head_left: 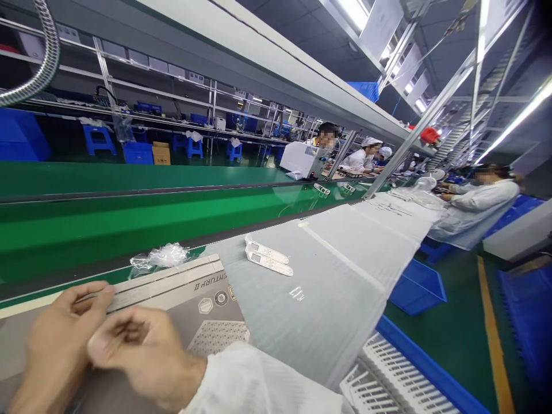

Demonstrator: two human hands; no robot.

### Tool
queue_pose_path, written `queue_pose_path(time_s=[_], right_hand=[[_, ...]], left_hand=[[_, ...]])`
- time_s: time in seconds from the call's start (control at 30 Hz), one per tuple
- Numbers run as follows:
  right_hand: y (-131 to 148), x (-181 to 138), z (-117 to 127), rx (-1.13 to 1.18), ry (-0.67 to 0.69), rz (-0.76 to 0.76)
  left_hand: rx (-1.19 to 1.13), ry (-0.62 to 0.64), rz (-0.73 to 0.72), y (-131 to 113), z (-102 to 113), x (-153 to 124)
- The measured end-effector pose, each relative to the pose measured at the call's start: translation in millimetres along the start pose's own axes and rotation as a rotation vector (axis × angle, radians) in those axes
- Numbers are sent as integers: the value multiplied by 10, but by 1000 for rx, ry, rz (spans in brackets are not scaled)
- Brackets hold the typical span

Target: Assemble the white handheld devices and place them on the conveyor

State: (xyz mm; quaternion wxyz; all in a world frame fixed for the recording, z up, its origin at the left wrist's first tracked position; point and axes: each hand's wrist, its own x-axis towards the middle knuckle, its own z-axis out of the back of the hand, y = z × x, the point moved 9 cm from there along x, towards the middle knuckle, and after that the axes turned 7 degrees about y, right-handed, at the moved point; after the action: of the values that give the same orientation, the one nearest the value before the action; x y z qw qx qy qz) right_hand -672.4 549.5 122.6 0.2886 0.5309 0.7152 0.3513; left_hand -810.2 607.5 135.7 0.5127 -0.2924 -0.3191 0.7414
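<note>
My left hand [64, 336] is closed, with thumb and index fingertips pressed together above a printed cardboard sheet [181, 313]. Close beside it, my right hand [149, 353] is also closed, its fingers curled toward the thumb. Whatever either hand holds, if anything, is too small or hidden to make out. Two long white flat plastic parts [269, 257] lie side by side on the grey bench mat [263, 313], to the right of the hands. Some tiny white pieces [296, 294] lie nearer to me. A crumpled clear plastic bag [161, 259] rests behind the cardboard.
A green conveyor belt [107, 221] runs along the far side of the bench, carrying white parts [322, 188] farther off. Blue crates [416, 287] with white slatted parts [397, 374] stand at lower right. A white machine [302, 160] and co-workers [485, 198] are beyond.
</note>
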Motion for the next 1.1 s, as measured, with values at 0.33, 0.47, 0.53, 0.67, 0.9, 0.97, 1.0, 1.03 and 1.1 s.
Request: queue_pose_path(time_s=[0.33,0.47,0.53,0.67,0.9,0.97,1.0,1.03,1.1], right_hand=[[328,82,335,367,-90,59],[384,55,254,343,-12,56],[397,42,193,351,31,64],[321,44,39,426,130,9],[314,59,-105,310,249,-50],[348,39,-121,302,269,-41],[357,22,-138,307,290,-40],[356,4,-156,319,313,-46],[329,-36,-190,349,364,-75]], left_hand=[[72,7,-353,-467,-222,-287],[72,-74,-449,-565,-98,-379],[45,-84,-403,-549,-50,-373],[57,-107,-531,-629,-146,-448],[193,-63,-852,-828,-587,-860],[210,-87,-811,-801,-517,-778],[216,-103,-777,-772,-453,-699],[217,-116,-735,-733,-375,-604],[210,-139,-631,-633,-206,-399]])
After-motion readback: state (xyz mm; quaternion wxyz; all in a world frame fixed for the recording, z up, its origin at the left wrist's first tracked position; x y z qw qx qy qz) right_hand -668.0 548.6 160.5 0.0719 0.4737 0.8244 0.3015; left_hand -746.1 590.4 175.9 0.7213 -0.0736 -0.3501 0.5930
